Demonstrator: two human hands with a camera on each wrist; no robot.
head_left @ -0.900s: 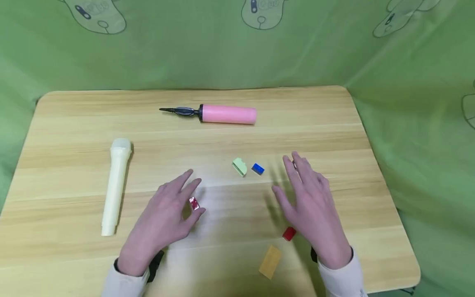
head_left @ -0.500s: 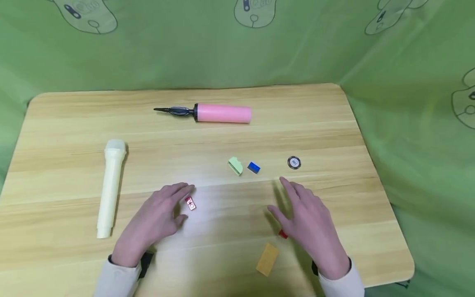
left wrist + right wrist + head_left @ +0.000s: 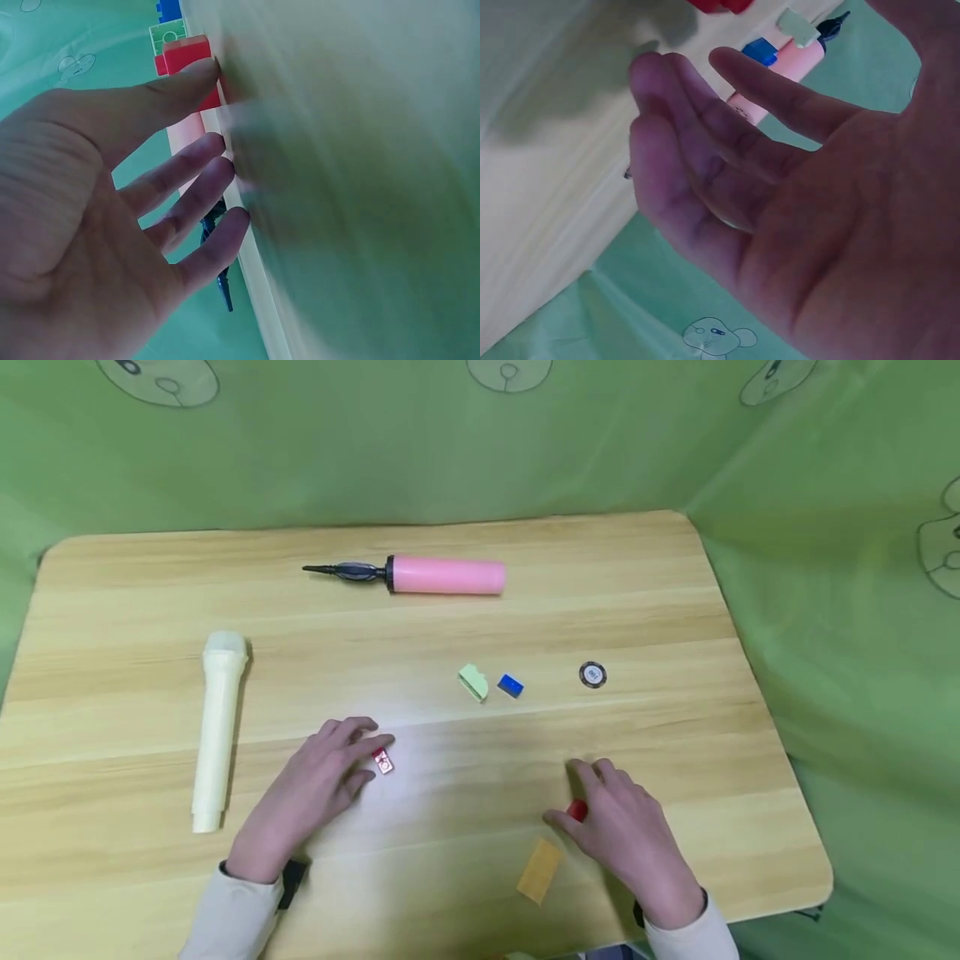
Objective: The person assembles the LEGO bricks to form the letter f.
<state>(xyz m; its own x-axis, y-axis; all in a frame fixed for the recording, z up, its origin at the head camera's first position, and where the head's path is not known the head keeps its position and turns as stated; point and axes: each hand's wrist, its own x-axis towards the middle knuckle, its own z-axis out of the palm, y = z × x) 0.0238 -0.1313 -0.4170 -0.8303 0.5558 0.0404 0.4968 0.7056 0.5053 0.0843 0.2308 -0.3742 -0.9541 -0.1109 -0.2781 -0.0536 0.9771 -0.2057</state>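
Note:
In the head view my left hand [image 3: 315, 785] hovers low over the table with relaxed fingers, thumb and index finger on either side of a small red building brick [image 3: 383, 761] with a shiny printed top. In the left wrist view the thumb overlaps that red brick [image 3: 187, 56]; firm contact cannot be told. My right hand [image 3: 630, 831] has its loosely bent fingers above another red brick [image 3: 577, 810], partly hidden in the head view. From the right wrist, this red brick [image 3: 721, 4] appears at the top edge, apart from the fingers. A tan flat brick [image 3: 539, 872] lies near the right thumb.
Farther in lie a light green brick [image 3: 473, 682], a blue brick [image 3: 511, 685] and a round poker chip [image 3: 592, 674]. A pink hand pump [image 3: 447, 575] lies at the back, a cream toy microphone [image 3: 217, 735] at the left. Green cloth [image 3: 420, 452] surrounds the wooden table [image 3: 360, 660].
My right hand has drawn back from the poker chip, uncovering it, and come down over the red brick. The left hand has shifted slightly left, its fingers still around the printed red brick. The head view has moved slightly.

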